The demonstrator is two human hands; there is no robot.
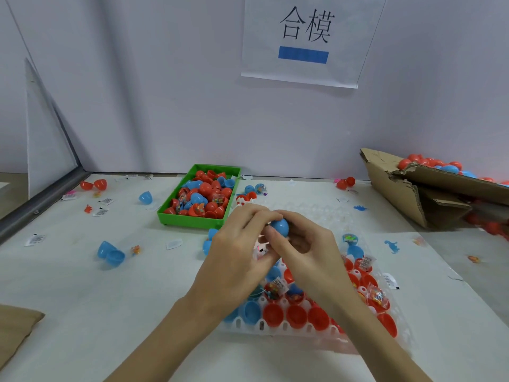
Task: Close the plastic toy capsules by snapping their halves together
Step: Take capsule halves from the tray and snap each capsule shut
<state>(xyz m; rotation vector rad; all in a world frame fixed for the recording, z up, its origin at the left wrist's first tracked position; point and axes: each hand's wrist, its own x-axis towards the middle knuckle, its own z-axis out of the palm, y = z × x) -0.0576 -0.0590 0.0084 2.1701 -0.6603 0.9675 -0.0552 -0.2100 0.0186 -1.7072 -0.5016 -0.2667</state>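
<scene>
Above the white capsule tray (275, 328) on the bench (110, 299), both hands meet around one blue capsule (280, 226). The left hand (237, 252) curls its fingers over the capsule from the left, and the right hand (308, 244) cups it from the right, thumb (271, 235) pressed against its lower left side. Each grip is closed on the capsule, which is held in the air, clear of the tray. Whether its two halves are fully seated cannot be told, since the fingers hide the seam.

Below the hands the tray holds open halves in its cups: red halves (296, 317) along the near row and to the right, blue halves (252, 312) at the near left. Several hold small packets of coloured toys (378, 296) (clear wrappers with barcode labels).

Behind the hands, a green bin (192, 219) sits heaped with red and blue capsule pieces. At the far right a torn cardboard box (407, 197) lies tilted, with red and blue capsules spilling from it. Loose pieces lie scattered on the bench: a blue pair of halves (110, 253) at the left, another blue half (145, 197) farther back, red halves (93, 185) near the far left edge, small paper labels (35, 239) and tiny plastic dinosaur figures (392, 246). A paper sign (305, 37) with two printed characters and a blue bar hangs on the wall.
</scene>
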